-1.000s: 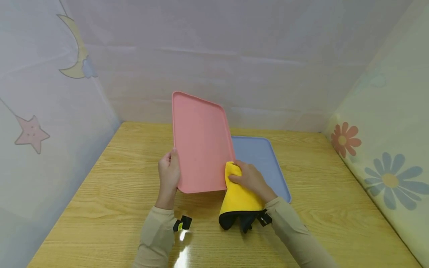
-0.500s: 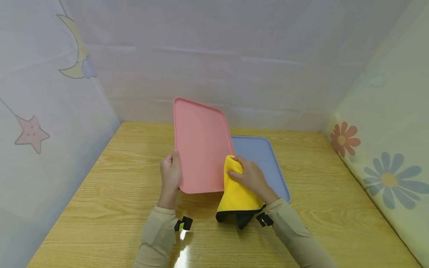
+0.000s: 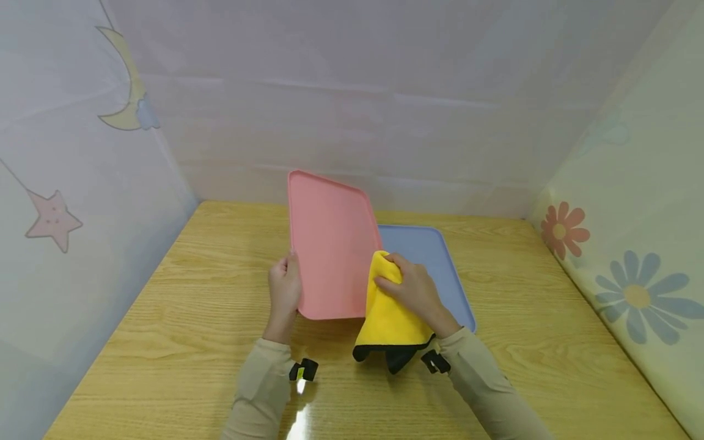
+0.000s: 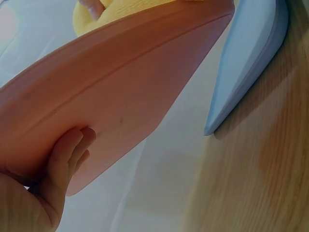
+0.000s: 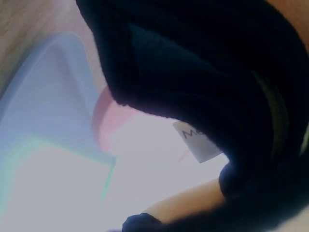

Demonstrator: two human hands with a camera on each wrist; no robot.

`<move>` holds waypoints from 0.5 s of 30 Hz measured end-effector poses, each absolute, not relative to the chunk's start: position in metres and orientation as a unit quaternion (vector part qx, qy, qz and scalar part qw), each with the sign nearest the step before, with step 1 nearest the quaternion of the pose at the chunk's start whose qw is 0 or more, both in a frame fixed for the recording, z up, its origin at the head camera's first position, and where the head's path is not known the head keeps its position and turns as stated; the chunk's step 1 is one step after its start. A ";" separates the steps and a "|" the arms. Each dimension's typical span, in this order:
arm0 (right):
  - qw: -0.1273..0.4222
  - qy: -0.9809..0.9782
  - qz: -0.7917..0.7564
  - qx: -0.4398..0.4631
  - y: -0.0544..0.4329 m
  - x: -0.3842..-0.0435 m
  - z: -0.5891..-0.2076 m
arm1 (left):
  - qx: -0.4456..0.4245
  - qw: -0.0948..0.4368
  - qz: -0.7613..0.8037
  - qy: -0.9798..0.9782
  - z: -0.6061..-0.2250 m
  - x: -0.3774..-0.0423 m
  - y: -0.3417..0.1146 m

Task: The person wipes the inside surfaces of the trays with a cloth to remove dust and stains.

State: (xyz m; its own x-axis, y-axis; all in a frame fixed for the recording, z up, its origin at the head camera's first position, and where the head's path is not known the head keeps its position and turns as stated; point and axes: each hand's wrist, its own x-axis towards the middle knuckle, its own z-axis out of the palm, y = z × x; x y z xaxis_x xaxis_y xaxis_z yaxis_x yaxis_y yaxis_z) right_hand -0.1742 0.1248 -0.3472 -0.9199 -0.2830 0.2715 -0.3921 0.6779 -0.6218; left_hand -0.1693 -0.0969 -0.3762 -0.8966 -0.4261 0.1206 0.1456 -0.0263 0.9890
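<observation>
A pink tray [image 3: 332, 244] is held up at a tilt above the table, its inner face toward the head camera. My left hand [image 3: 285, 290] grips its left edge, thumb along the rim; in the left wrist view the fingers [image 4: 67, 150] lie against the tray's underside [image 4: 120, 96]. My right hand [image 3: 415, 290] pinches a yellow cloth [image 3: 393, 321] with a dark border at the tray's right edge. The cloth drapes down below that hand. In the right wrist view the cloth's dark side [image 5: 193, 63] and a white label [image 5: 198, 140] cover much of the picture.
A blue tray [image 3: 440, 263] lies flat on the wooden table [image 3: 528, 305], partly hidden behind the pink tray and the right hand. Printed fabric walls [image 3: 352, 110] stand at the back and on both sides.
The pink tray has come down and a little to the right with my left hand. My right hand and the cloth have shifted slightly upward along its right edge.
</observation>
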 end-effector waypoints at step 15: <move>0.070 -0.909 0.364 0.189 0.124 -0.173 -0.350 | 0.113 0.151 -0.735 -0.652 -0.392 -0.177 -0.093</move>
